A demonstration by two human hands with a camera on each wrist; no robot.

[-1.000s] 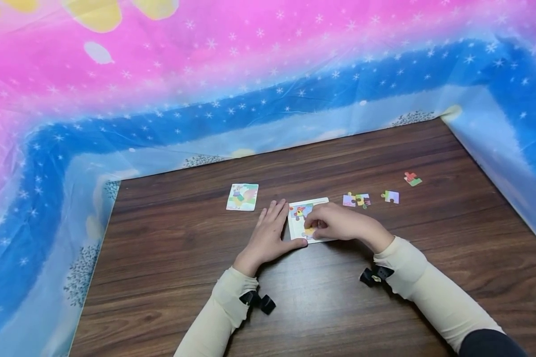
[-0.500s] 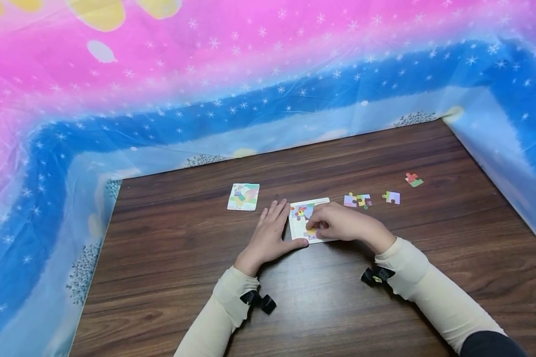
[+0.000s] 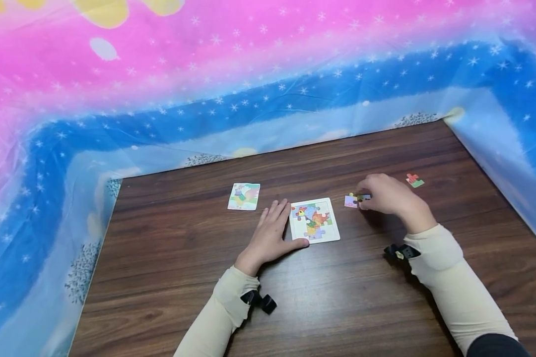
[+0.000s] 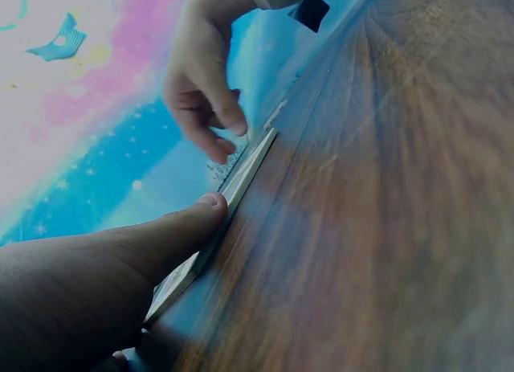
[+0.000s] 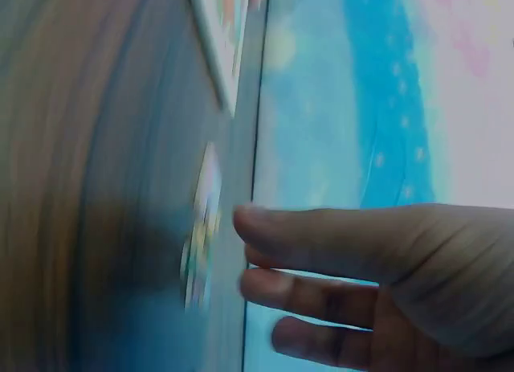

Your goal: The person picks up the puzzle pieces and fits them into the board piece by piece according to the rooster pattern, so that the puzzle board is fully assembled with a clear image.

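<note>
My left hand [image 3: 270,235] rests with straight fingers along the left edge of a white puzzle board [image 3: 333,234], its thumb at the near edge. Several jigsaw pieces [image 3: 320,218] sit joined in the board, beside bare white parts. To the right, my right hand [image 3: 388,195] hovers over loose jigsaw pieces [image 3: 350,201] and partly covers them. In the right wrist view, the fingers [image 5: 321,239] are loosely bent and apart from the blurred pieces [image 5: 201,231], holding nothing. Another loose piece, seen earlier, is hidden under this hand.
A small picture card [image 3: 243,197] lies left of the board. A red and green jigsaw piece [image 3: 414,180] is farther right on the brown wooden table [image 3: 169,263]. A pink and blue snowflake-patterned cloth [image 3: 259,104] hangs along the table's back and sides.
My right hand has left the board and moved right, over the loose pieces. An orange and green area of joined pieces now shows where it was. The left hand has stayed in place.
</note>
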